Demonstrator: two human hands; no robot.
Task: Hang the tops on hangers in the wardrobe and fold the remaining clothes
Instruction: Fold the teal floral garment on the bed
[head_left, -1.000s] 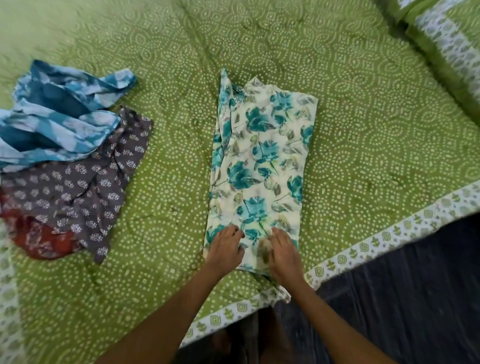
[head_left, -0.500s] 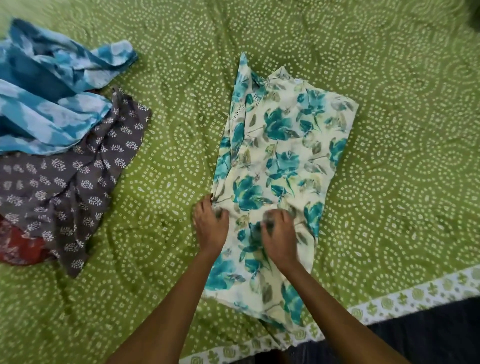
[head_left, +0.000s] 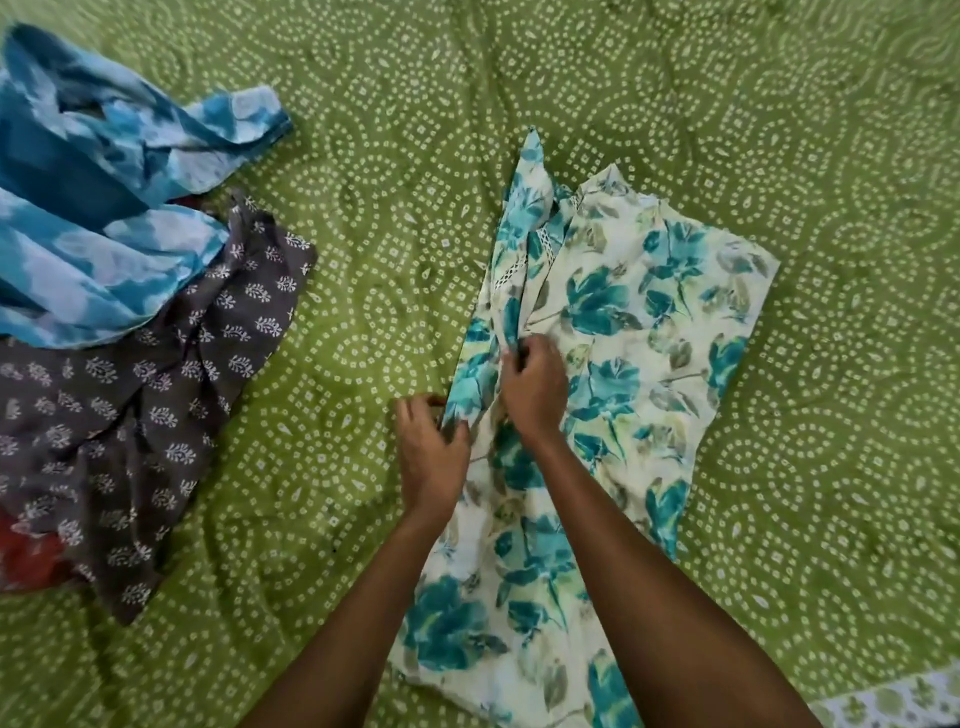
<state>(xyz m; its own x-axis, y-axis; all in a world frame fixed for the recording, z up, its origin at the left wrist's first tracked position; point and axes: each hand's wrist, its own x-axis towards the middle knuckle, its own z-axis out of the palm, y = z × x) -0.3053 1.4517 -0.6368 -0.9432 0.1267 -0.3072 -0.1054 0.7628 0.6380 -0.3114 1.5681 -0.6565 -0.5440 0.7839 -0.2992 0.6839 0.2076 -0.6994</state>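
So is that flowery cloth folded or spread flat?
Folded lengthwise: the floral garment lies as a narrow strip, both hands pinching its layered left edge.

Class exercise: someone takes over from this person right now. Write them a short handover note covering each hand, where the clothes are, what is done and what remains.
Left hand: pinches the floral garment at its left edge.
Right hand: grips a bunched fold of the same cloth just above.
Floral garment lies lengthwise on the green bedspread, folding unfinished.
Left pile, unfolded: blue tie-dye garment over grey printed garment, red cloth beneath.
No hanger or wardrobe in view.
Left: finish this fold, then sort the pile.
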